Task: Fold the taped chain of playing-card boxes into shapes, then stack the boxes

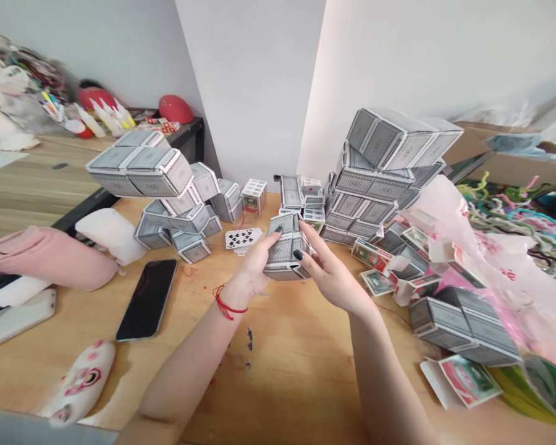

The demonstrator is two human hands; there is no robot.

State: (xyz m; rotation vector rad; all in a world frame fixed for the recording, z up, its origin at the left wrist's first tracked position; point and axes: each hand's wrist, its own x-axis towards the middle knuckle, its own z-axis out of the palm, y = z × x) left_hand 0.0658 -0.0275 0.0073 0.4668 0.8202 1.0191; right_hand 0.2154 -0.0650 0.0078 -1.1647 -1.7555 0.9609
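Note:
Between my two hands, above the middle of the wooden table point(278, 364), is a block made of grey-backed playing cards point(285, 250). My left hand point(258, 262) grips its left side, thumb on top. On the other side my right hand point(331, 269) holds the right edge, its thumb near the front corner and fingers partly hidden behind. Just beyond my left hand lie loose playing cards point(242, 239), a ten of spades on top. Similar card blocks are stacked high at the right point(370, 185) and in a leaning pile at the left point(167, 185).
A black phone point(147, 300) and a white decorated case point(84, 383) lie at left, near a pink bottle-shaped bag point(55, 256). Opened card boxes point(466, 380), more card blocks point(463, 324), pink plastic point(500, 247) and a tape roll point(544, 386) crowd the right.

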